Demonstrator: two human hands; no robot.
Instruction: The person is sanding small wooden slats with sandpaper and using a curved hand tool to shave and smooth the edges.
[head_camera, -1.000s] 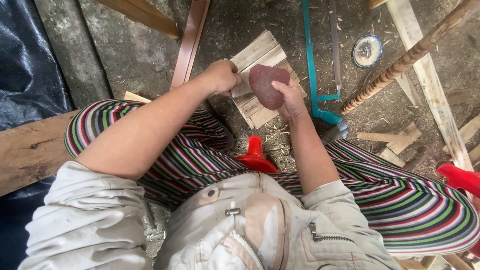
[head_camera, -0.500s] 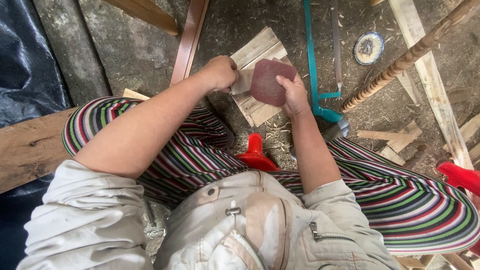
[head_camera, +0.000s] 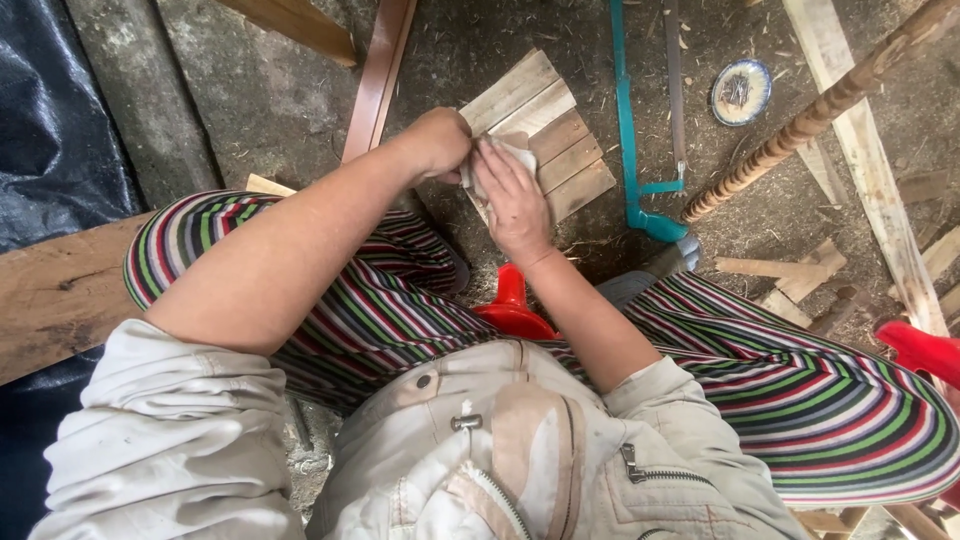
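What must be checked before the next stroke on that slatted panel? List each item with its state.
1. Left hand bracing the slatted panel: cannot tell. It is closed at the panel's left corner, but its grip is hidden.
2. Right hand pressing the sheet: ok, the fingers lie flat over it on the slats.
3. Sheet lying flat: cannot tell, as the hands cover most of it.
4. Saw clear of the hands: ok, it lies on the ground right of the panel, not touching it.
5. Panel seated firmly: cannot tell, because its near end is hidden.
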